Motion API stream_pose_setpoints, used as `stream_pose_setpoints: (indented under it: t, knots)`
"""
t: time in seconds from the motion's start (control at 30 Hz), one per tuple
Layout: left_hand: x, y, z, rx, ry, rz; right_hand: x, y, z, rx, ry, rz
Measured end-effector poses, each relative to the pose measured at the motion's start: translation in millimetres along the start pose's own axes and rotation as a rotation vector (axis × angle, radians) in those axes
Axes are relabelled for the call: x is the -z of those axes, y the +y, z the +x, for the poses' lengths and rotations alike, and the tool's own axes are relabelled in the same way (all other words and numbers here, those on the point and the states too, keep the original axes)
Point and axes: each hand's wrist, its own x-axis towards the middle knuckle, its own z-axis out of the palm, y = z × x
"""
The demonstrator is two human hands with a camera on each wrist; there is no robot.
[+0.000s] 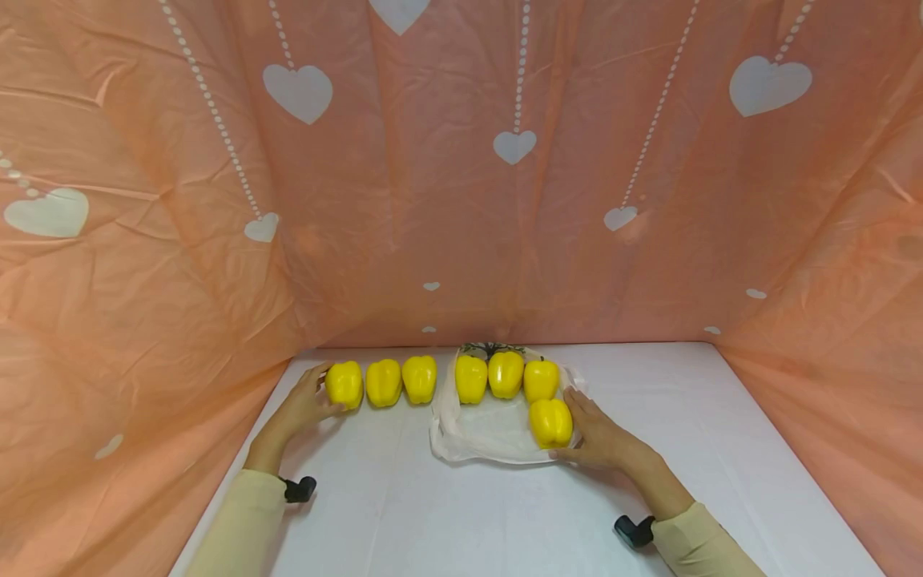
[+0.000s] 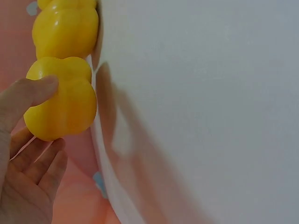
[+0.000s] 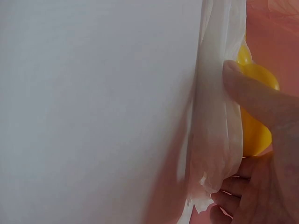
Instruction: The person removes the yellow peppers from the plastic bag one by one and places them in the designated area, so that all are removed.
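Observation:
At the left end of a row of three yellow bell peppers, my left hand (image 1: 306,401) holds the end bell pepper (image 1: 344,385). In the left wrist view the thumb lies across this pepper (image 2: 63,102), with the fingers underneath. My right hand (image 1: 602,433) reaches around another bell pepper (image 1: 550,423) at the near right corner of a thin white bag (image 1: 490,449). In the right wrist view its thumb rests at the bag's edge (image 3: 217,107), partly hiding the pepper (image 3: 257,135). Three more bell peppers (image 1: 506,375) stand in a row along the bag's far side.
Two bell peppers (image 1: 384,382) (image 1: 420,379) stand between the left hand and the bag. A white cloth covers the table (image 1: 433,521). Peach curtains with white hearts (image 1: 447,200) enclose the back and sides. A dark tree print (image 1: 493,349) shows at the bag's far edge.

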Motion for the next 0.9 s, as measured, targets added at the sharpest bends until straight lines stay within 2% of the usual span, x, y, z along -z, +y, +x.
stream_pose_setpoints:
  t: [0.1,0.5,0.77,0.9]
  knots:
    - [-0.8,-1.3,2.8,0.010,-0.012,-0.008,0.3,0.5,0.4,0.001,-0.002,-0.001]
    - [-3.9,-4.2,8.6,-0.029,-0.024,-0.011,-1.4,1.6,0.9,0.005,0.007,0.009]
    - [-2.6,-6.3,9.7,0.019,-0.066,0.010,-2.5,3.4,2.3,0.000,0.006,-0.005]
    - [-2.7,-6.6,9.9,0.023,-0.070,0.021,-3.3,5.2,3.0,-0.004,0.011,-0.002]
